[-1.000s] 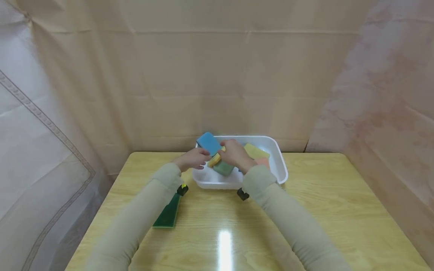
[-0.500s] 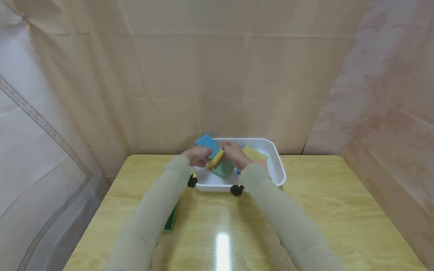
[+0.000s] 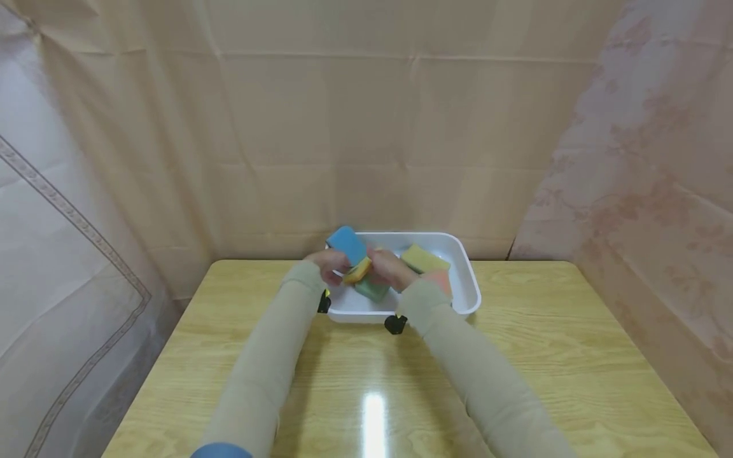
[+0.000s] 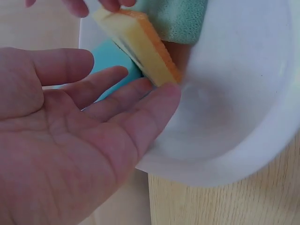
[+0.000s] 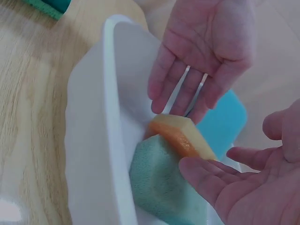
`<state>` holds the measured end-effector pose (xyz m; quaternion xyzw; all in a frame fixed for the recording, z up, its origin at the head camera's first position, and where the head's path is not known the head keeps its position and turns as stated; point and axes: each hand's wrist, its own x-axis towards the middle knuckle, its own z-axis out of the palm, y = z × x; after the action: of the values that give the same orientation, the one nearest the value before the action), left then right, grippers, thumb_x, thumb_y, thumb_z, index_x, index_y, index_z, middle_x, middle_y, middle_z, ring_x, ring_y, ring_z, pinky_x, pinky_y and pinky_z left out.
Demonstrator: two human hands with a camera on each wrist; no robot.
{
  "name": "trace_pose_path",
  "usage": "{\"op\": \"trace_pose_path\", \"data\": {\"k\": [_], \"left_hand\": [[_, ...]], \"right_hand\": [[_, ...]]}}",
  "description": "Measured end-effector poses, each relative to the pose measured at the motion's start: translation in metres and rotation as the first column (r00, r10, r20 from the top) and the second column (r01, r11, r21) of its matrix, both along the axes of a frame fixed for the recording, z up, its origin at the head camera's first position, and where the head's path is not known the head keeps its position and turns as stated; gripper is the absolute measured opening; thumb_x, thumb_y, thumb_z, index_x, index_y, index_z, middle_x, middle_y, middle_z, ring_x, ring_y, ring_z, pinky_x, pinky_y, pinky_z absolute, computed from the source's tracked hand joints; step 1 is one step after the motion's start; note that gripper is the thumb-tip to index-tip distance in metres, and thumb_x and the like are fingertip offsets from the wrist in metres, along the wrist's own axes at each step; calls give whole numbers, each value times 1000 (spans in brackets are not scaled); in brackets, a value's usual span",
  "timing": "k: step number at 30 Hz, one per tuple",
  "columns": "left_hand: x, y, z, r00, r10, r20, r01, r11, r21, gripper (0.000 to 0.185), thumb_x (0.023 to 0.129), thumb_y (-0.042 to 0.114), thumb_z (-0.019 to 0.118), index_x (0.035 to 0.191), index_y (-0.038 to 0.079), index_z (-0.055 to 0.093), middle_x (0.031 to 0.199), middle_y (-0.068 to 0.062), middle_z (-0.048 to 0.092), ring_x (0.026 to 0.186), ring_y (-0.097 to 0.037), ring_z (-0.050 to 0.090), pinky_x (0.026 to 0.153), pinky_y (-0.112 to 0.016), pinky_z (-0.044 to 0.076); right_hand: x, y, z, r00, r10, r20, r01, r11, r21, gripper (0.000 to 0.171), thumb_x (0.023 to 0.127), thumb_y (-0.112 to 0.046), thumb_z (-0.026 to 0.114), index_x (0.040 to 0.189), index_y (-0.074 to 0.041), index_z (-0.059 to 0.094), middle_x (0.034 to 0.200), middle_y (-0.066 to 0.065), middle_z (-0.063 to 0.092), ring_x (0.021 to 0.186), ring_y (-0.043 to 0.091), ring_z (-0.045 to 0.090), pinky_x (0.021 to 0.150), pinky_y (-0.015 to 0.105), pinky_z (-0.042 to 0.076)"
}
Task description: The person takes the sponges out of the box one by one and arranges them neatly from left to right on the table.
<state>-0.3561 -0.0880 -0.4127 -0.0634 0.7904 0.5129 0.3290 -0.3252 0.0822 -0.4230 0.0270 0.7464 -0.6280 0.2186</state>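
Between my hands, a yellow sponge with an orange side [image 3: 357, 271] leans in the white tray [image 3: 476, 299]. In the left wrist view, my left hand [image 4: 84, 126] has its fingers extended, their tips right at one end of this sponge [image 4: 145, 44]. My right hand [image 5: 262, 183] reaches its opposite end with loosely extended fingertips, thumb held apart. Beneath lies a pale green sponge [image 5: 161, 183]. Behind, a blue sponge [image 3: 346, 244] leans over the tray's back left corner, partly hidden by my left fingers in the wrist views.
Further right in the tray are a yellow sponge [image 3: 425, 259] and a pink sponge [image 3: 441, 278]. A dark green sponge [image 5: 49, 7] lies on the wooden table [image 3: 544, 356], hidden by my left arm in the head view. A beige cloth [image 3: 366, 127] hangs behind.
My left hand has come in from the left over the tray to the yellow-orange sponge. My right hand has stayed near it, shifting slightly down. The left sleeve now covers the dark green sponge.
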Motion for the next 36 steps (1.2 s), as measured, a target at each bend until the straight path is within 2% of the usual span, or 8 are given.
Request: {"op": "trace_pose_path", "data": {"k": [6, 9, 13, 17, 22, 29, 32, 36], "left_hand": [[3, 1, 2, 1000, 9, -23, -9, 1000, 6, 44, 102, 9, 45, 142, -8, 44, 148, -25, 45, 131, -43, 46, 109, -49, 43], [5, 5, 2, 999, 41, -22, -41, 999, 6, 47, 100, 9, 49, 144, -7, 41, 151, -22, 41, 132, -42, 44, 109, -48, 43], [3, 9, 1, 998, 61, -17, -61, 998, -20, 51, 99, 9, 57, 145, -7, 41, 151, -22, 38, 132, -40, 43, 108, -45, 45], [7, 10, 5, 999, 36, -27, -37, 998, -59, 50, 100, 12, 57, 145, -7, 43, 147, -25, 40, 130, -41, 46, 107, -45, 46], [9, 10, 4, 1000, 9, -14, -10, 997, -79, 49, 102, 15, 56, 145, -6, 43, 145, -25, 45, 131, -43, 47, 107, -47, 46], [2, 11, -4, 998, 67, 6, -67, 996, -54, 43, 101, 14, 53, 139, -6, 47, 135, -22, 52, 124, -38, 52, 106, -45, 47], [0, 12, -7, 996, 89, 8, -89, 995, -46, 39, 101, 14, 51, 136, -4, 49, 128, -20, 52, 116, -34, 54, 104, -42, 49], [1, 13, -8, 995, 99, 22, -98, 994, -37, 37, 102, 18, 54, 134, -1, 50, 122, -16, 52, 103, -28, 57, 101, -40, 50]], "right_hand": [[2, 4, -3, 1000, 0, 22, 0, 1000, 16, 52, 112, -34, 35, 144, 6, 46, 144, 25, 51, 136, 38, 47, 113, 48, 38], [2, 6, -6, 998, -16, 60, 14, 1000, 25, 53, 111, -36, 38, 144, 5, 46, 144, 25, 50, 135, 37, 48, 112, 47, 40], [3, 10, -7, 994, -18, 108, 19, 1000, -9, 54, 111, -36, 38, 147, 4, 42, 149, 24, 46, 137, 38, 45, 112, 47, 41], [6, 12, -8, 995, 3, 102, 2, 999, -49, 52, 112, -34, 35, 147, 4, 43, 152, 23, 44, 139, 38, 42, 113, 48, 39], [7, 13, -10, 994, -3, 105, 8, 999, -47, 51, 112, -32, 34, 146, 5, 44, 151, 23, 45, 137, 37, 45, 112, 48, 41], [7, 15, -11, 991, -78, 111, 81, 996, -28, 46, 109, -25, 43, 143, 6, 45, 144, 24, 53, 131, 37, 51, 108, 46, 45], [7, 17, -14, 985, -126, 122, 132, 990, -42, 45, 107, -20, 48, 142, 7, 45, 141, 23, 54, 127, 36, 54, 105, 45, 49], [6, 19, -18, 975, -167, 145, 176, 983, -53, 41, 104, -15, 56, 137, 9, 49, 131, 21, 57, 118, 31, 59, 99, 41, 53]]}}
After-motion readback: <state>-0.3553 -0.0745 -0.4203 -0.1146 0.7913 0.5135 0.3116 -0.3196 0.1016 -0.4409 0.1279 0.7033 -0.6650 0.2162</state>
